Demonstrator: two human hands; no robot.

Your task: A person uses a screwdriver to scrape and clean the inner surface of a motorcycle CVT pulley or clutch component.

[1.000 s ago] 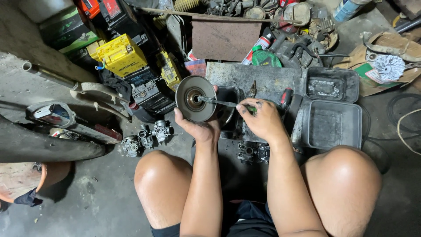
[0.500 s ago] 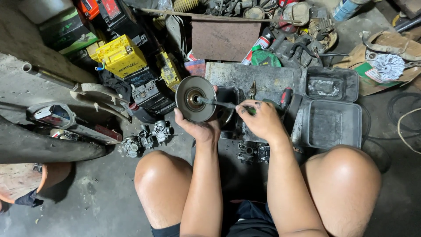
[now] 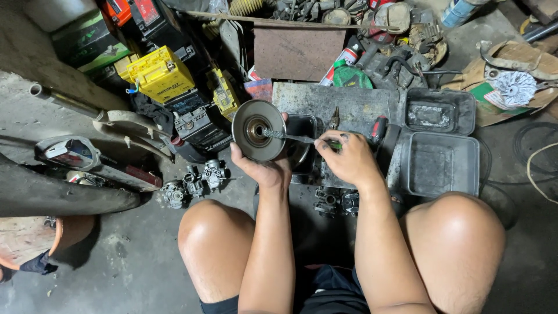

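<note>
While gripping the metal disc (image 3: 257, 130) in the left hand (image 3: 261, 168), pinched the round file (image 3: 289, 137) in right hand (image 3: 347, 160), best kept square to the bore.

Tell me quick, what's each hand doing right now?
Left hand: closed on a round metal disc.
Right hand: closed on a thin tool poking the disc's centre.

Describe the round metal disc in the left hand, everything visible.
The metal disc is a grey, dull, cone-faced round part with a darker rim and a brownish central hub bore. It stands on edge, face toward the camera, above a dark tray. The left hand grips it from below, fingers behind the rim. A thin metal tool, held by the right hand, pokes into its hub. The back is hidden.
</note>
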